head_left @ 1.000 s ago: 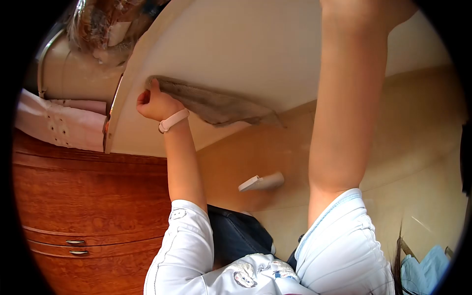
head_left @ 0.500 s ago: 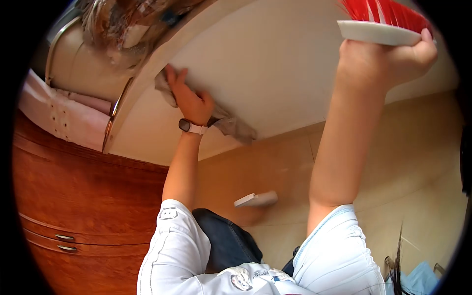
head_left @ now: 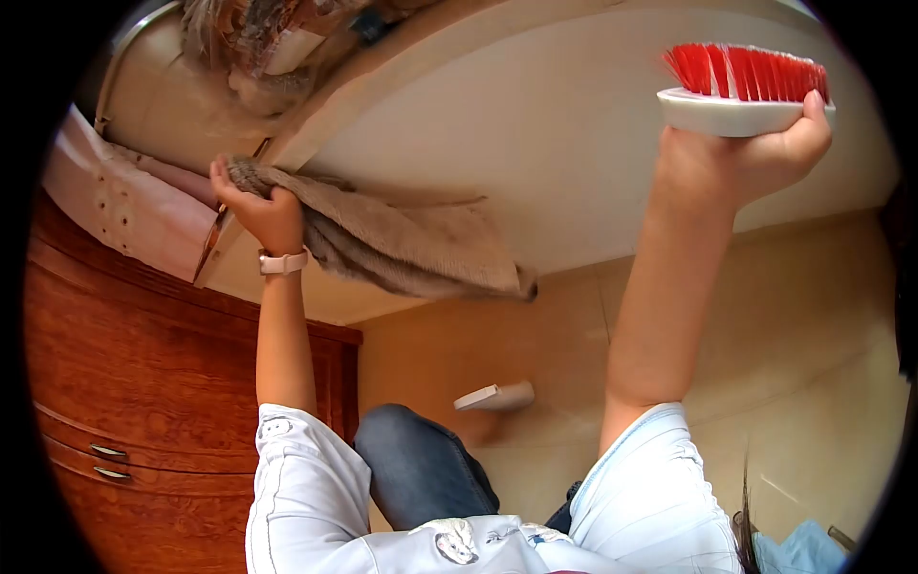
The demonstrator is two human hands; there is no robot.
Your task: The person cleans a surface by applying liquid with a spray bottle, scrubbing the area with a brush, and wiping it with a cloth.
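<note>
Along the left part of the white panel's (head_left: 535, 124) rim, a brown cloth (head_left: 411, 239) is bunched at one end and loose at the other. The left hand (head_left: 263, 215) is closed on the bunched end, with the cloth trailing from it to the right, across the panel's lower part and over its bottom edge. Gripped by that end alone, the cloth probably hangs free so that it can be swept or shaken out; the folds along its length fit that.

Well apart, towards the panel's right side, the right hand (head_left: 775, 158) is wrapped around a brush (head_left: 736, 115). The brush's white back sits against the hand, its red bristles pointing away from it, with a digit curled up over the right end. Holding it this way probably keeps the bristles off the palm and the grip firm. Brush and cloth do not touch.

Further out, a plastic-wrapped bundle (head_left: 268, 67) lies beyond the rim, and pink fabric (head_left: 124, 206) lies beside it, above the wooden drawers (head_left: 143, 354). A small white object (head_left: 492, 396), too blurred to name, is over the floor (head_left: 765, 335), near the knee (head_left: 426, 459).
</note>
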